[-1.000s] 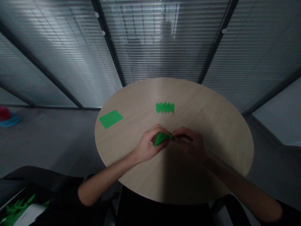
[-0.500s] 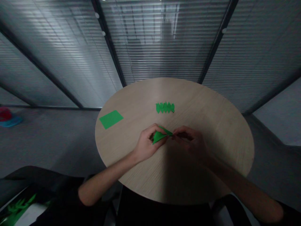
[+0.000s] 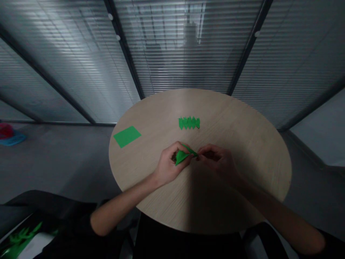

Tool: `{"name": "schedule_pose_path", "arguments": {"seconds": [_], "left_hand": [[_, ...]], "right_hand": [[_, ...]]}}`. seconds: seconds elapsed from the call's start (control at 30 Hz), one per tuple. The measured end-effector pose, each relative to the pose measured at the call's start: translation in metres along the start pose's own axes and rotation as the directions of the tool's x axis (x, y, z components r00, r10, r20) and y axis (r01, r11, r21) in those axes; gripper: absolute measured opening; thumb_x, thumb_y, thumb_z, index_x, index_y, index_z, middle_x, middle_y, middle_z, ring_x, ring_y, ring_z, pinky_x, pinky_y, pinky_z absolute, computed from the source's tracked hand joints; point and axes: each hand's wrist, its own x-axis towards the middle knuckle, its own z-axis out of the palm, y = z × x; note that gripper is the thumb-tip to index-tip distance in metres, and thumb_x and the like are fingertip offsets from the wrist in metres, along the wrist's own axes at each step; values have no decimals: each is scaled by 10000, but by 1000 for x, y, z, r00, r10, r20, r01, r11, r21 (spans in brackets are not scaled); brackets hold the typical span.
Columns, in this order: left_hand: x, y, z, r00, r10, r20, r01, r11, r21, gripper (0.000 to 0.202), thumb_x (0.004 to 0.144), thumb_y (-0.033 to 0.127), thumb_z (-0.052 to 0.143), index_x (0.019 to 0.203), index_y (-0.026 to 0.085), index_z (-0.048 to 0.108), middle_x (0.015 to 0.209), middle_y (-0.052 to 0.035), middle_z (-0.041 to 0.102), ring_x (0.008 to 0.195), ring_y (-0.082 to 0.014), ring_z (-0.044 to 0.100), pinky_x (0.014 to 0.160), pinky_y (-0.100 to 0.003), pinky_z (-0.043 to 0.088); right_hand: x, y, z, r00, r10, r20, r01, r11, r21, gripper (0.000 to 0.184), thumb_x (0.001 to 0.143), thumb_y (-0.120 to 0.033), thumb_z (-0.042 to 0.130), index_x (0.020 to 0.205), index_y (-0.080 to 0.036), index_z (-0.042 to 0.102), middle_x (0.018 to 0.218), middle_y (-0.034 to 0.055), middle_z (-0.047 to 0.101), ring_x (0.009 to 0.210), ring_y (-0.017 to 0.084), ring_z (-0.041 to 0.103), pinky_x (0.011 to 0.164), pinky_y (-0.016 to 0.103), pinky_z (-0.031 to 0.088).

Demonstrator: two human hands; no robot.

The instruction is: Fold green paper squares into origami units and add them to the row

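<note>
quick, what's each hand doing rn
Left hand: closed, holding the folded green paper.
Right hand: closed, pinching the paper's pointed end.

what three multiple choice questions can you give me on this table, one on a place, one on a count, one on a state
1. Where does the flat green paper sheet lie on the round wooden table?
A. left of the zigzag-edged green paper strip
B. under the right hand
C. right of the strip

2. How many green paper items lie on the table, not counting any held?
A. one
B. two
C. four

3. What state is the green paper piece between the left hand and right hand in?
A. flat and unfolded
B. crumpled into a ball
C. folded to a point

Answers:
1. A, the sheet lies to the strip's left as seen from the head camera.
2. B, only the sheet and strip lie there.
3. C, its creased point shows between the fingers.
</note>
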Motion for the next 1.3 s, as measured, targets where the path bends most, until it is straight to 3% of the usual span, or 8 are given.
{"name": "schedule_pose_path", "arguments": {"seconds": [0.3,0.43,0.6,0.87,1.03,1.3], "left_hand": [[0,-1,-1,999,49,-5,-49,998,43,86,894,187,700,863,186,620,891,-45,697,791,-159,650,685,-309,501],[1,0,0,998,59,-20,-58,998,27,98,894,171,693,845,184,609,867,-38,692,779,-154,645,672,-300,492],[1,-1,0,997,72,-17,-72,997,15,92,891,161,691,860,187,609,876,-41,694,781,-158,646,668,-300,493],[1,-3,0,998,62,-9,-62,998,5,93,899,172,695,868,189,609,883,-38,691,778,-153,642,669,-298,488],[2,-1,1,998,30,-46,-30,999,-10,111,887,170,699,847,186,598,860,-37,696,763,-153,646,671,-302,496],[3,-2,2,997,27,-72,-27,1000,-3,132,879,183,712,835,192,588,829,-19,678,730,-139,616,657,-291,487]], "right_hand": [[0,-6,-1,999,-28,23,29,997,-71,75,854,-260,712,844,-195,677,790,20,717,728,154,699,677,260,562],[0,-7,0,998,62,22,-62,998,-8,159,833,-312,760,900,-203,666,821,26,736,750,157,712,680,258,564],[4,-11,1,988,146,45,-150,982,111,223,820,-399,776,844,-200,679,754,29,744,709,163,721,682,280,581],[8,-9,-3,976,199,86,-214,952,221,221,779,-371,816,881,-205,712,795,14,745,727,156,733,724,293,604],[5,-8,-2,970,201,140,-226,956,189,236,818,-383,781,959,-199,738,853,41,763,761,163,740,743,307,615],[4,-5,1,972,197,126,-215,965,150,180,813,-356,784,902,-201,768,795,40,771,747,173,743,750,328,623]]}}
